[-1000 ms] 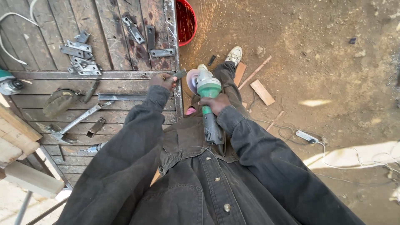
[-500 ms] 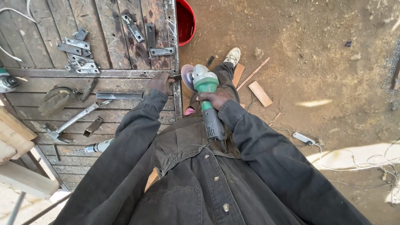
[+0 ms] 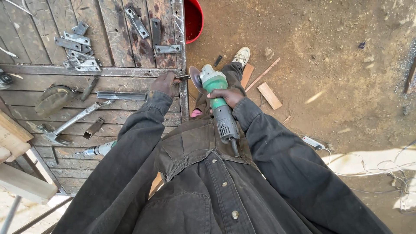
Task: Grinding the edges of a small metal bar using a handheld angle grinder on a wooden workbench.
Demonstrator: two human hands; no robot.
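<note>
Both our hands are busy at the edge of the wooden bench (image 3: 130, 117): our left hand (image 3: 165, 83) is curled shut around a small metal piece (image 3: 183, 77) that pokes out over the bench's metal edge, and our right hand (image 3: 227, 96) is wrapped tight around the green body of the angle grinder (image 3: 216, 99). We hold the grinder just off the bench edge, above the dirt ground (image 3: 329, 65), with its disc (image 3: 193, 79) just beside the tip of the metal piece; we cannot tell whether the two touch. A second ago sparks were flying up by the red bucket (image 3: 193, 17); by half a second ago they had stopped, and now we see none either. Our grip on both things has not changed, and the grinder sits at much the same spot against the bench edge. Our white shoe (image 3: 241, 55) stands on the ground beyond the grinder, near two wooden offcuts (image 3: 268, 95). On the bench behind our left hand lie flat metal brackets (image 3: 78, 52), a hammer (image 3: 69, 123), a worn glove (image 3: 52, 99) and a drill (image 3: 97, 150), all lying where they lay before. A white cable (image 3: 368, 167) trails over the ground on our right.
</note>
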